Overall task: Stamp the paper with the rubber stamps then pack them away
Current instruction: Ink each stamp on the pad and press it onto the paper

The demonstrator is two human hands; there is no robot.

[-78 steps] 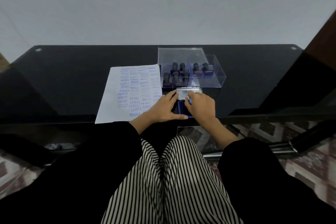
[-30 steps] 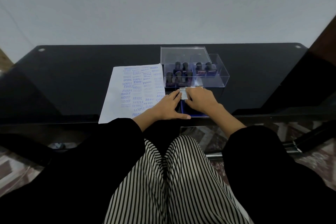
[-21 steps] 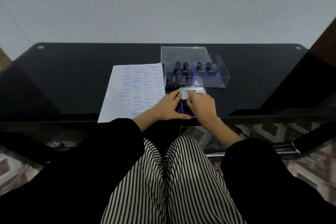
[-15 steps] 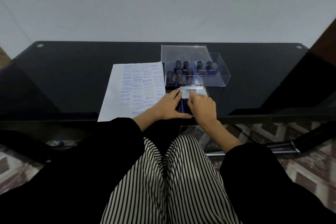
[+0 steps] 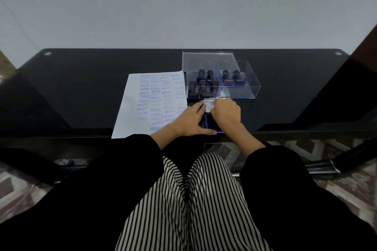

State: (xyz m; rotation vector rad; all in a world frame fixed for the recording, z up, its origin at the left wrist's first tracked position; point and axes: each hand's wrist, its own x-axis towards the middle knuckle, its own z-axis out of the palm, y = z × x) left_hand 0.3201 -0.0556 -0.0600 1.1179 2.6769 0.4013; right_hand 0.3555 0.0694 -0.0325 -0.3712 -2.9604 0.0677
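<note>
Head view, and the stamping looks done: the paper lies flat on the tabletop, covered in blue marks, and the action is now at the ink pad, right at the near edge. The left hand lies flat beside the pad, fingers straight, thumb along its near side, fingertips touching the silver lid; no grip there, just bracing. The right hand curls its fingers over the lid, a closed grip on it. I cannot tell how far the lid is down.

Risks, as I judge them. The pad sits so close to the edge that a hard push towards the body could slide it off. If the lid snaps down, the left fingertips are in its way. That left wrist lies over the paper's near corner, so a shift could drag the sheet or smear fresh ink. Inky fingers would mark whatever they touch next.

Just beyond the pad stands the clear box. Seven stamps stand upright inside, five on the left, two on the right. A second clear piece sits at its far left; box lid or not, I cannot tell
</note>
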